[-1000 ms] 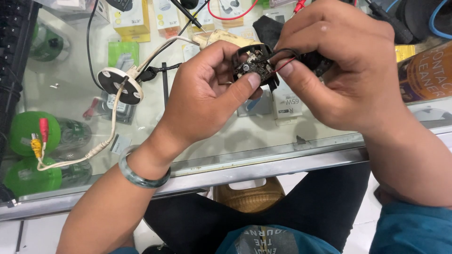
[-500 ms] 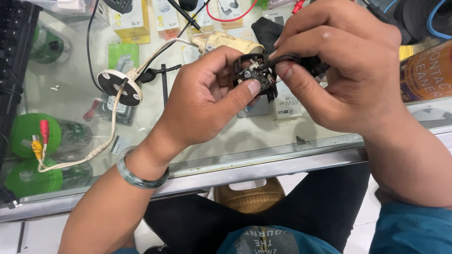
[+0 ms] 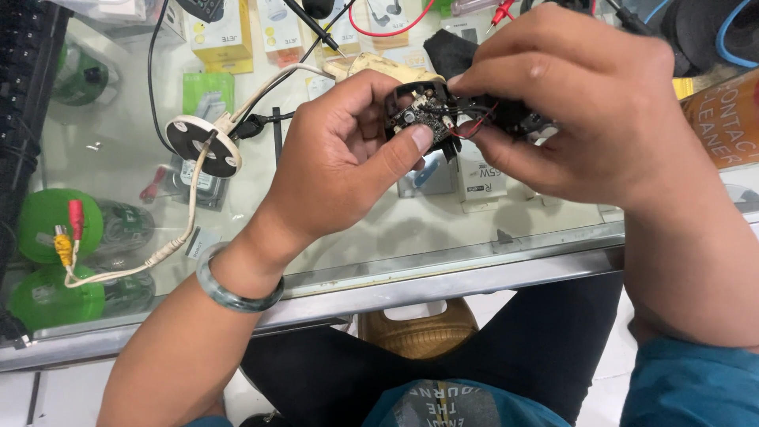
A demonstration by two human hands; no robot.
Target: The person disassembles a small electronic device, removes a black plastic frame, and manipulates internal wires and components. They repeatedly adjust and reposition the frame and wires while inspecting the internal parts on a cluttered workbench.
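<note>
My left hand (image 3: pixel 340 162) grips a small black round device with an exposed circuit board (image 3: pixel 417 117), thumb pressed on its front edge. My right hand (image 3: pixel 577 111) holds the black part of the same device (image 3: pixel 518 120) on the right side, fingertips pinching near thin red and black wires (image 3: pixel 474 125) that run between the two parts. Both hands hover above a glass counter top (image 3: pixel 356 229). A green bangle (image 3: pixel 237 289) circles my left wrist.
A white round disc with a black face (image 3: pixel 204 145) lies on the glass, trailing a white cable (image 3: pixel 170 245) with red and yellow plugs (image 3: pixel 67 229). Boxed goods and green items show under the glass. Red and black probe leads (image 3: pixel 379 28) lie at the back. A keyboard edge (image 3: pixel 24 119) sits left.
My hands shifted slightly; the right fingertips moved in closer to the circuit board and the wires, and the device turned a little in my left hand.
</note>
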